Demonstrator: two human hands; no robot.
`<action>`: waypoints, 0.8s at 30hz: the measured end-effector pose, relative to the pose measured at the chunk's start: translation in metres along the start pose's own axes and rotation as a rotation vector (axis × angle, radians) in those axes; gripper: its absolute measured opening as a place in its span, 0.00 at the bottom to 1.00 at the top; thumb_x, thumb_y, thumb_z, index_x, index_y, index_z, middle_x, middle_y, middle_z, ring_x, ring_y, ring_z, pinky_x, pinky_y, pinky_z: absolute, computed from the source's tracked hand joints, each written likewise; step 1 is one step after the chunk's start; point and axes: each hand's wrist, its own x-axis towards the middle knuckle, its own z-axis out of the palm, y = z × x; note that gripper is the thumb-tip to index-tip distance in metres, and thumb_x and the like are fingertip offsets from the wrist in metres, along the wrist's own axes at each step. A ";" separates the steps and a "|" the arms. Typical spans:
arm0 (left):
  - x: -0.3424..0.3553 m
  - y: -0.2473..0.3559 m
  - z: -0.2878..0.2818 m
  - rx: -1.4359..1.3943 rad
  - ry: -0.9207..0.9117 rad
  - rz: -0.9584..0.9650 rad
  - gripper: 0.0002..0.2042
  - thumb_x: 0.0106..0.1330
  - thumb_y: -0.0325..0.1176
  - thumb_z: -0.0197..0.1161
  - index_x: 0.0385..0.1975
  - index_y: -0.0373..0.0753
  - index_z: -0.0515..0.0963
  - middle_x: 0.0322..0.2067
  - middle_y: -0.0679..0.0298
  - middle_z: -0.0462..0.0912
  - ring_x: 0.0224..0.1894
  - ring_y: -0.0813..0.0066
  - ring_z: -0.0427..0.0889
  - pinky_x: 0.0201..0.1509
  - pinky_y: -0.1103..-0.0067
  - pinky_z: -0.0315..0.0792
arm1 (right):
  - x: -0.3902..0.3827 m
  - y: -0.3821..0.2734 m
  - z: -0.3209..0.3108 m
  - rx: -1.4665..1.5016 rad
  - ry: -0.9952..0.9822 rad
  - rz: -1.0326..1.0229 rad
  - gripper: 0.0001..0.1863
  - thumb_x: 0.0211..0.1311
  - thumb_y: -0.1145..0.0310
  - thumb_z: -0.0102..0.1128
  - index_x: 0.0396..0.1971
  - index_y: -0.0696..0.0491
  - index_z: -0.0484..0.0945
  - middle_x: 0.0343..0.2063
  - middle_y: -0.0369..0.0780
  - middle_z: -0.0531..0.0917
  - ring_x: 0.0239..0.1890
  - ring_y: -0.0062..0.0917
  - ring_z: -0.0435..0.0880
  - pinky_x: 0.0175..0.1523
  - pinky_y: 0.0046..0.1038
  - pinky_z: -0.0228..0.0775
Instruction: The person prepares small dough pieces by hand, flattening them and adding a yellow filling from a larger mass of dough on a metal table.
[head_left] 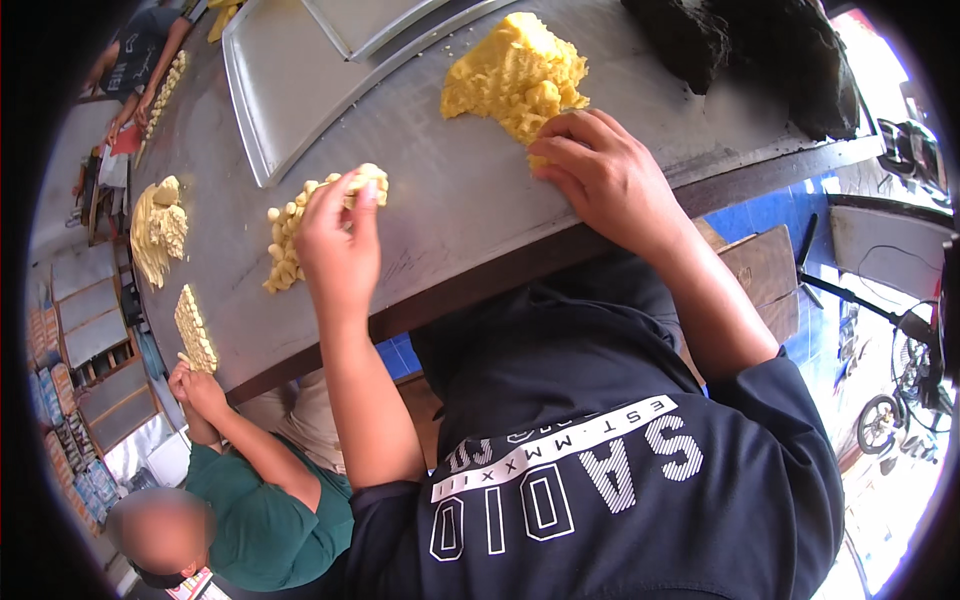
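Observation:
A lumpy mound of yellow dough (515, 70) lies on the metal table. My right hand (605, 180) is at its near end, with fingers curled and closed on a bit of the dough. Further left, my left hand (340, 235) is bent over a cluster of small pale dough balls (284, 262). Its thumb and fingers are drawn together. Pale pieces show just past the fingertips, and I cannot make out what lies between them.
Metal trays (262, 130) lie at the table's back, and a black plastic bag (760, 60) at the far right. Leftward, a co-worker in a green shirt (265, 510) handles rows of dough pieces (195, 328) near another dough mound (158, 230). Another person (150, 50) works at far left.

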 end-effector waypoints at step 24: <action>-0.071 0.022 0.020 0.146 -0.059 0.306 0.17 0.69 0.24 0.81 0.57 0.39 0.93 0.53 0.59 0.90 0.50 0.58 0.89 0.54 0.66 0.84 | 0.013 -0.004 0.003 -0.255 -0.104 -0.049 0.10 0.65 0.65 0.78 0.45 0.48 0.92 0.48 0.37 0.88 0.52 0.38 0.89 0.57 0.40 0.86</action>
